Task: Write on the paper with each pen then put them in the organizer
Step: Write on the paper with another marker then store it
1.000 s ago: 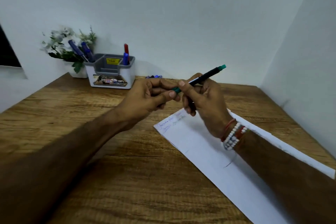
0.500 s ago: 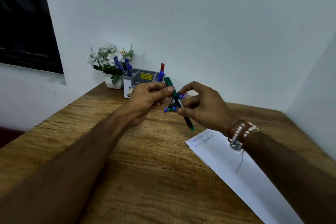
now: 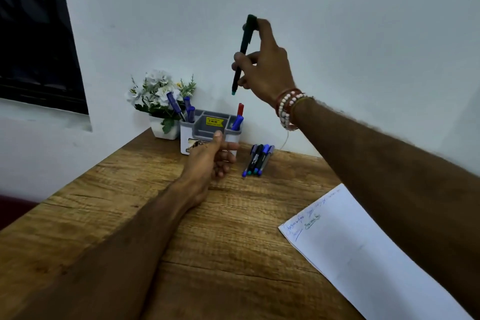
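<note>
My right hand (image 3: 265, 65) pinches a green-capped dark pen (image 3: 242, 53) and holds it nearly upright in the air, cap end up, above the right side of the grey and white organizer (image 3: 207, 130). The organizer holds blue pens (image 3: 188, 110) on its left and a red pen (image 3: 240, 109) and a blue pen (image 3: 237, 122) on its right. My left hand (image 3: 211, 157) hovers just in front of the organizer, fingers loosely curled, holding nothing. Several more pens (image 3: 258, 160) lie on the wooden table. The white paper (image 3: 363, 254) with handwriting lies at the right.
A small white pot of artificial flowers (image 3: 161, 101) stands left of the organizer against the wall. A dark window (image 3: 33, 34) is at the upper left. The wooden table (image 3: 207, 254) meets the wall behind the organizer and a corner at the right.
My right hand has risen with the green pen from table height to above the organizer, turning it upright. My left hand let go of the pen and dropped in front of the organizer.
</note>
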